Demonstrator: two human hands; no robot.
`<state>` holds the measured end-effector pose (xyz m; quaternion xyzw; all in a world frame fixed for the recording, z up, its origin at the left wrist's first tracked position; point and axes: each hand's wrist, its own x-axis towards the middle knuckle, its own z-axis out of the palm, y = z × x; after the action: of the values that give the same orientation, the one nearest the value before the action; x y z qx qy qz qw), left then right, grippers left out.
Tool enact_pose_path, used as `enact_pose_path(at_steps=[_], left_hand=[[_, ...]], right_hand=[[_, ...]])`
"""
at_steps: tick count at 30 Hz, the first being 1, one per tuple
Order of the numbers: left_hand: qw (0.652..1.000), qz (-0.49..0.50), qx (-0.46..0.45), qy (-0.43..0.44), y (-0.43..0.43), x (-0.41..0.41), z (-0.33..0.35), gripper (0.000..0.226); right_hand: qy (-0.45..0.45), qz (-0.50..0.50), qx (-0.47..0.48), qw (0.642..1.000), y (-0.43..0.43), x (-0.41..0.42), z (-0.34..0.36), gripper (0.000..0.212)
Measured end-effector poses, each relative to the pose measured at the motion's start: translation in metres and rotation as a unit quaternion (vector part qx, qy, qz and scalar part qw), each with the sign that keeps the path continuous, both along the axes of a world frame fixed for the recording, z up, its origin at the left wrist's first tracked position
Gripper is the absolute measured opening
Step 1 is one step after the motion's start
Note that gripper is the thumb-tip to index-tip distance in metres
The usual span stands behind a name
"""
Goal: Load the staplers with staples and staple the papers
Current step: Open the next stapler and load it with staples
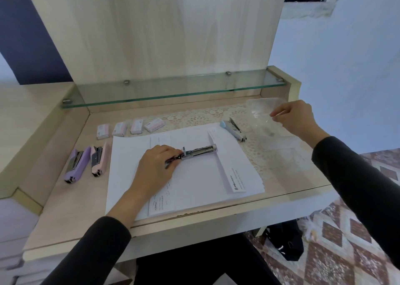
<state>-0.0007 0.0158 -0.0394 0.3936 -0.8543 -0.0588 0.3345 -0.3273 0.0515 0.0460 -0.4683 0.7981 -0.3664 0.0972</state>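
On the papers (194, 176), my left grip (157, 165) clamped an open stapler (199, 150). My right grip (296, 118) pinched a clear plastic piece (262, 109).

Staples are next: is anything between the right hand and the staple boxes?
Yes. The right hand itself pinches a clear plastic piece, and the blue stapler lies low between it and the staple boxes.

Wooden desk (65, 209), glass shelf (173, 94), tiled floor (335, 252)
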Motion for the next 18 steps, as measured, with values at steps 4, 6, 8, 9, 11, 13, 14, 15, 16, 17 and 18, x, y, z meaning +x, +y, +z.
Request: enact_pose_path(at_steps=[4, 6, 8, 9, 11, 13, 14, 15, 16, 17, 18], left_hand=[[1.0, 0.004, -0.009, -0.005, 0.0, 0.0, 0.0, 0.021], [1.0, 0.008, -0.015, -0.013, -0.001, 0.0, 0.0, 0.02], [1.0, 0.014, -0.015, -0.016, -0.002, 0.0, 0.0, 0.02], [1.0, 0.015, -0.014, -0.016, -0.002, 0.0, 0.0, 0.019], [1.0, 0.016, -0.004, -0.011, -0.004, -0.001, 0.001, 0.019], [1.0, 0.011, 0.015, -0.005, -0.005, 0.0, 0.002, 0.02], [1.0, 0.007, 0.027, -0.006, -0.006, 0.001, 0.003, 0.021], [0.999, 0.006, 0.041, -0.008, -0.006, 0.001, 0.005, 0.021], [0.998, 0.007, 0.06, -0.011, -0.007, 0.003, 0.009, 0.02], [0.997, 0.008, 0.082, -0.012, -0.008, 0.004, 0.013, 0.017], [0.995, 0.007, 0.104, -0.004, -0.01, 0.006, 0.018, 0.016]], right_hand=[[-0.002, 0.049, -0.042, 0.998, -0.001, 0.021, 0.012, 0.009], [0.03, 0.091, -0.054, 0.994, 0.0, 0.039, 0.014, 0.011], [0.05, 0.151, -0.036, 0.987, 0.002, 0.063, 0.013, 0.012], [0.053, 0.191, -0.017, 0.98, 0.004, 0.076, 0.009, 0.009], [0.077, 0.26, 0.017, 0.962, 0.002, 0.099, -0.004, 0.014], [0.098, 0.299, 0.038, 0.949, -0.001, 0.114, -0.019, 0.02], [0.102, 0.31, 0.043, 0.944, -0.004, 0.119, -0.026, 0.022], [0.106, 0.315, 0.043, 0.942, -0.007, 0.122, -0.031, 0.024], [0.109, 0.317, 0.043, 0.941, -0.011, 0.123, -0.035, 0.024], [0.111, 0.318, 0.042, 0.941, -0.014, 0.125, -0.036, 0.023], [0.11, 0.318, 0.044, 0.941, -0.016, 0.125, -0.037, 0.021]])
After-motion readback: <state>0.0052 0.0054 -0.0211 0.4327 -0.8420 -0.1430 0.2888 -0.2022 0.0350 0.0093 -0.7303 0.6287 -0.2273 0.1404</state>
